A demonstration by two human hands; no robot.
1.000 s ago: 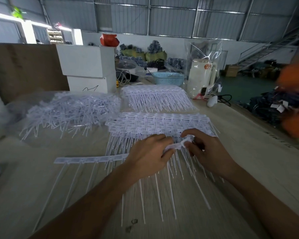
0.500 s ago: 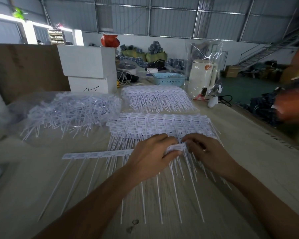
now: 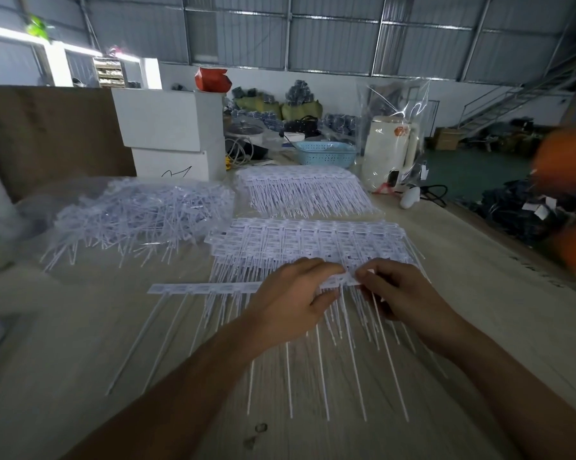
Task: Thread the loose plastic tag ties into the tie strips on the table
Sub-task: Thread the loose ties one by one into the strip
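Observation:
A long white tie strip (image 3: 207, 288) lies across the table in front of me, thin tails hanging toward me. My left hand (image 3: 293, 303) grips its right portion, fingers on top and thumb beneath. My right hand (image 3: 399, 293) pinches the strip's right end (image 3: 348, 279) between thumb and forefinger. Just behind both hands lies a flat stack of finished strips (image 3: 306, 240). A heap of loose tag ties (image 3: 140, 217) sits on clear plastic at the left.
A second stack of strips (image 3: 300, 190) lies farther back. White boxes (image 3: 167, 127), a blue basket (image 3: 325, 154) and a bagged white kettle (image 3: 391, 151) stand at the table's far end. A blurred orange shape (image 3: 569, 161) is at the right edge.
The strip has come down from its lifted right end and now lies flatter. It has also shifted to the right. Both hands sit slightly farther from me, still holding it.

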